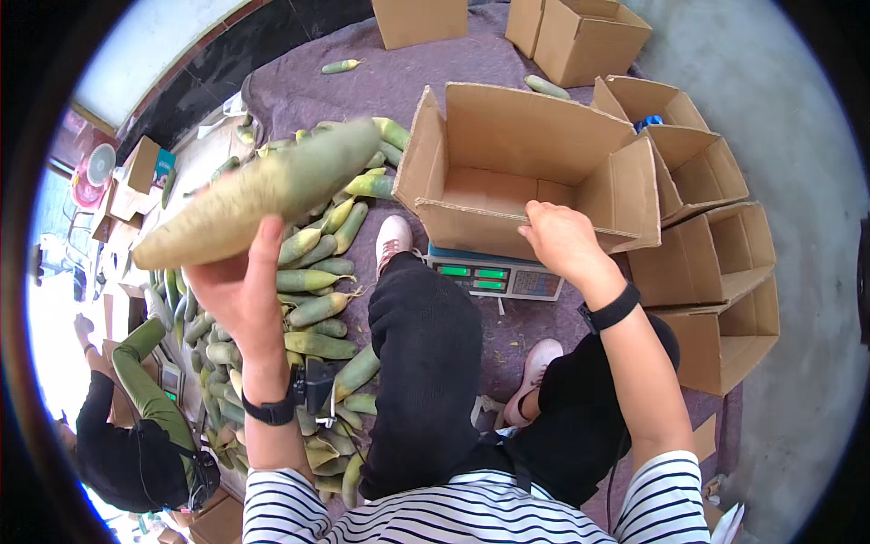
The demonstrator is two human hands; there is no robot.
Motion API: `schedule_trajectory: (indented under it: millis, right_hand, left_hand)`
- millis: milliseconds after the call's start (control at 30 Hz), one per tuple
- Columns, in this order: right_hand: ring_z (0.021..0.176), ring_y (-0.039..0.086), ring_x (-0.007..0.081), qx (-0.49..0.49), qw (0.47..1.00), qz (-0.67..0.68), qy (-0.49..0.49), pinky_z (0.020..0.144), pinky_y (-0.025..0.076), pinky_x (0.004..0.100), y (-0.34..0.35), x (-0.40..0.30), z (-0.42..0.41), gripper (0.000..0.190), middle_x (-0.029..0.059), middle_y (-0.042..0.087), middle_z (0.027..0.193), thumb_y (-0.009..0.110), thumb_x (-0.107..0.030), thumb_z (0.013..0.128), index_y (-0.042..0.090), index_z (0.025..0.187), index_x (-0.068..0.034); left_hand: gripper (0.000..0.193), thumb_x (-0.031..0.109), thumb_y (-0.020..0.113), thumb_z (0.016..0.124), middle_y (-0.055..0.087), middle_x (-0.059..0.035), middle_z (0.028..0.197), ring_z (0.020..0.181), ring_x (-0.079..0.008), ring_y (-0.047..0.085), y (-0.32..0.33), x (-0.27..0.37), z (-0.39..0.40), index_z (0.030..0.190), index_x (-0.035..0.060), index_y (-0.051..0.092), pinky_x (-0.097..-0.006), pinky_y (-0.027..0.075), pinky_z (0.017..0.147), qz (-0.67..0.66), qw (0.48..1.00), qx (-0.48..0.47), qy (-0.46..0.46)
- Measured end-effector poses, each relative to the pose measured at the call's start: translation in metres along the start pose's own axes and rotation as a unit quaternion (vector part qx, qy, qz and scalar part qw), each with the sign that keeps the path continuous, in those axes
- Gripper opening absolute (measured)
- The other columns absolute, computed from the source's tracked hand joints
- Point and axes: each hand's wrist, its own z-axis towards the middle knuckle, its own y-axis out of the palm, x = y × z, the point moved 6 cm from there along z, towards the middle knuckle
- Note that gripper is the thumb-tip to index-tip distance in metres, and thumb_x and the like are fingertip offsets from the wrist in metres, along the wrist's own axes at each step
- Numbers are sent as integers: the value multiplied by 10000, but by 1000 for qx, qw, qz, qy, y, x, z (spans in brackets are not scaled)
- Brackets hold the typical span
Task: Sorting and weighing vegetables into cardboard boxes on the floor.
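In my left hand [238, 292] I hold up a large green radish [272, 194], slightly blurred, its pale end to the left. It hangs above a heap of similar green radishes [316, 343] on the floor. My right hand [564, 241] pinches the near rim of an open cardboard box [537, 143]. No radish shows in the part of the box that I can see. The box sits on a digital scale [503, 275], whose green displays are lit.
Several open cardboard boxes [707, 251] line the right side; others [584, 41] stand at the far edge of the purple cloth [299, 92]. Two stray radishes [340, 66] lie there. A co-worker [136, 442] bends beside another scale [170, 381] at left. My shoes [393, 241] flank the scale's near side.
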Motion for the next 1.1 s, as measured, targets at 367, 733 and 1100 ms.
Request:
schedule_trajectory:
  millis: [367, 733, 1100]
  right_hand:
    - [804, 644, 350, 13, 1000, 3, -22, 717, 513, 442, 4, -2, -9, 192, 175, 651, 833, 597, -213, 847, 573, 848, -23]
    - [867, 612, 377, -10, 999, 9, -48, 746, 481, 469, -2, -2, -4, 190, 204, 631, 856, 565, -187, 875, 527, 859, -2]
    - [866, 590, 389, -17, 1000, 6, -22, 734, 461, 468, 0, -4, -6, 216, 208, 612, 845, 578, -190, 879, 487, 863, 5]
  left_hand:
    - [342, 248, 631, 874, 585, -142, 1015, 1024, -257, 577, 185, 24, -19, 1100, 8, 542, -342, 446, 884, 181, 893, -390, 133]
    - [296, 245, 610, 878, 642, -168, 989, 878, -299, 626, -60, -180, -130, 1047, 4, 586, -374, 491, 800, 322, 821, -400, -248]
    - [520, 242, 734, 737, 559, -186, 1084, 1043, -370, 551, -114, -257, -319, 1134, 27, 476, -469, 490, 832, 494, 666, -481, -284]
